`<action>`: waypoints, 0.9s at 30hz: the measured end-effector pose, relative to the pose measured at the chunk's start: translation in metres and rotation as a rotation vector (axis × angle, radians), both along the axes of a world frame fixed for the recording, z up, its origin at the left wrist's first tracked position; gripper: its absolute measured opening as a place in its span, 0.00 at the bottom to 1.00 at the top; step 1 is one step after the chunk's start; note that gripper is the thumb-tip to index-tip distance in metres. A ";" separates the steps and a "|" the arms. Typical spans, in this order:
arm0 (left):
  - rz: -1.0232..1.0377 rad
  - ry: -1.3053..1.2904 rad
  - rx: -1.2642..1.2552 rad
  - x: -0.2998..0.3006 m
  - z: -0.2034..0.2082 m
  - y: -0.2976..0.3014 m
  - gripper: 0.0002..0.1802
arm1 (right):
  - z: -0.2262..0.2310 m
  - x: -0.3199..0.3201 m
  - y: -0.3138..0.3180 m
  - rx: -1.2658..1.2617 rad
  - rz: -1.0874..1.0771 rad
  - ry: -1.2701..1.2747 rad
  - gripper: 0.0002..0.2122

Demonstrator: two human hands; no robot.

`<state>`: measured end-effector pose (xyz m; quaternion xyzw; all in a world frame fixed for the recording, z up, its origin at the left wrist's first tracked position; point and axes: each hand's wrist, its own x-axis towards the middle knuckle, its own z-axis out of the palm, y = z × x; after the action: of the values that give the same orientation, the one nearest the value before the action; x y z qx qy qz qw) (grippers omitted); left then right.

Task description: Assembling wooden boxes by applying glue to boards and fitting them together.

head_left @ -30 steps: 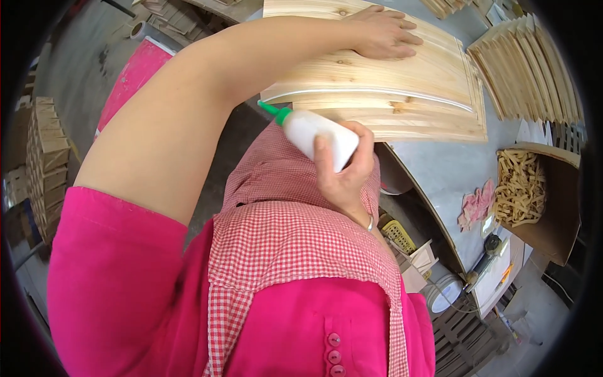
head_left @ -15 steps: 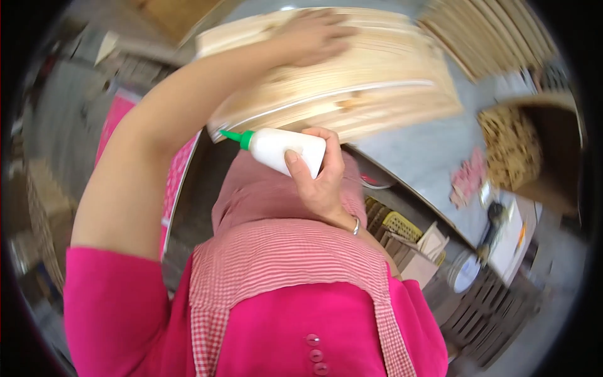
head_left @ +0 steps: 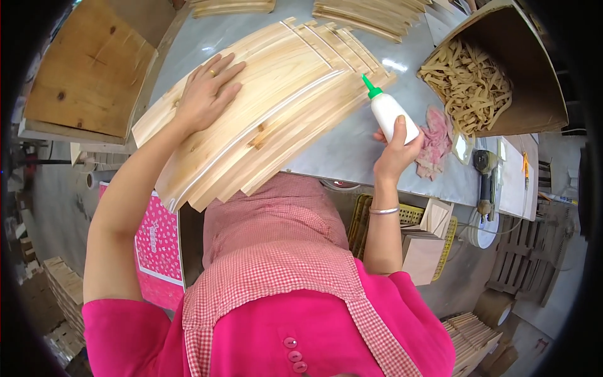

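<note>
A stack of pale wooden boards [head_left: 264, 94] lies on the metal-topped table, turned at an angle in front of me. My left hand [head_left: 210, 93] rests flat on the upper left of the stack, fingers spread. A white line of glue [head_left: 276, 116] runs lengthwise along a board's near edge, and more white lines show on the stepped edges at the right end. In my right hand [head_left: 400, 149] is a white glue bottle [head_left: 391, 116] with a green nozzle. It tilts up and leftward, its tip close to the stack's right end.
An open cardboard box [head_left: 527, 69] of tan strips stands right of the stack. Near it lie a pink cloth [head_left: 433, 143] and a dark hand tool [head_left: 485, 173]. More boards [head_left: 370, 16] are at the back. A wooden box [head_left: 88, 69] stands left, a yellow crate [head_left: 411, 215] below the table.
My right hand has carried the glue bottle right and away from me, to the stack's right end. The nozzle now points upward. The stack sits more slanted, and my left hand is farther left on it.
</note>
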<state>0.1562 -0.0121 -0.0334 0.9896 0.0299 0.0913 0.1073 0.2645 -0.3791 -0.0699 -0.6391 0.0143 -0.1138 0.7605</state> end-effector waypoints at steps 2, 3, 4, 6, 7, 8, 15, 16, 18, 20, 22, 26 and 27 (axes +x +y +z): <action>-0.009 0.002 0.028 0.001 0.004 -0.001 0.27 | -0.004 0.009 -0.002 -0.004 -0.011 0.002 0.21; -0.010 0.003 0.030 0.000 0.004 -0.002 0.27 | -0.007 0.012 -0.003 -0.012 -0.017 0.005 0.21; -0.009 0.001 0.028 -0.001 0.005 -0.002 0.27 | -0.009 0.015 -0.003 -0.011 -0.018 0.005 0.21; -0.008 0.004 0.022 -0.001 0.005 -0.002 0.27 | -0.014 0.022 -0.001 -0.064 -0.068 0.018 0.21; -0.002 0.005 0.013 -0.001 0.005 -0.002 0.27 | -0.015 0.024 -0.001 -0.068 -0.067 0.023 0.21; 0.002 0.006 0.004 -0.001 0.004 -0.002 0.28 | -0.015 0.026 0.000 -0.065 -0.081 0.027 0.19; 0.001 -0.023 0.018 -0.004 -0.006 0.005 0.28 | -0.015 -0.005 -0.002 -0.137 -0.029 0.063 0.19; -0.008 -0.044 0.055 -0.004 -0.006 0.005 0.28 | -0.012 -0.016 -0.001 -0.146 -0.012 0.071 0.19; -0.003 -0.058 0.084 -0.004 -0.008 0.006 0.28 | -0.005 -0.040 0.003 -0.170 0.074 0.064 0.21; -0.022 -0.090 0.119 -0.005 -0.009 0.007 0.28 | -0.007 -0.062 0.010 -0.202 0.118 0.041 0.20; -0.006 -0.017 0.022 -0.006 0.004 0.002 0.29 | -0.007 -0.081 0.014 -0.240 0.171 0.014 0.19; -0.007 0.007 -0.069 -0.009 0.001 0.002 0.31 | -0.008 -0.118 0.021 -0.278 0.292 0.027 0.19; 0.020 0.018 -0.070 -0.012 0.000 0.001 0.31 | -0.014 -0.126 0.020 -0.336 0.318 -0.040 0.19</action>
<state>0.1447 -0.0109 -0.0330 0.9856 0.0442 0.0824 0.1409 0.1388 -0.3590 -0.0843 -0.7485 -0.1211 -0.0059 0.6520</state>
